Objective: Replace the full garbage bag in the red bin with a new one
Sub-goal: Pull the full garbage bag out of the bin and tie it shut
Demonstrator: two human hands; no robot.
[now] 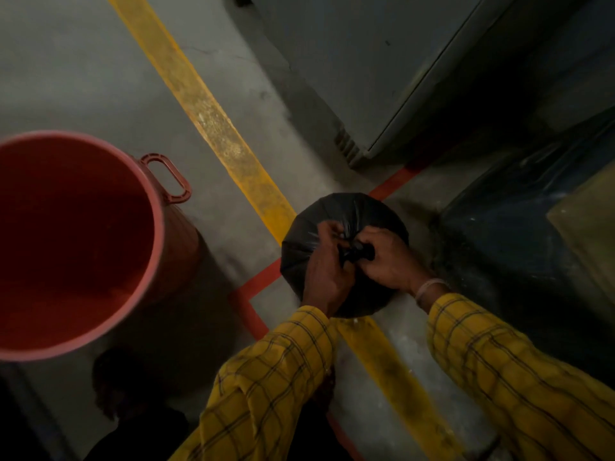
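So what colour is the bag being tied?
Black bag, clearest in the head view.

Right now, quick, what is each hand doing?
Left hand: closed on the gathered neck of the black garbage bag.
Right hand: closed on the same neck, fingers pinching the twisted plastic.

Garbage bag [346,221]: black, glossy, plain. Bin [80,247]: red inside and out, its rim paler pinkish red, its handle [168,178] the same red. Sleeves [519,377]: mustard yellow with a thin dark check. Floor [83,78]: dull grey concrete. Floor stripe [203,111]: wide, worn yellow, speckled pale. Narrower tape line [391,184]: orange-red. Cabinet [382,61]: grey. Wrapped load [519,221] at the right: dark blue, shiny. Wristband [429,287]: pale.
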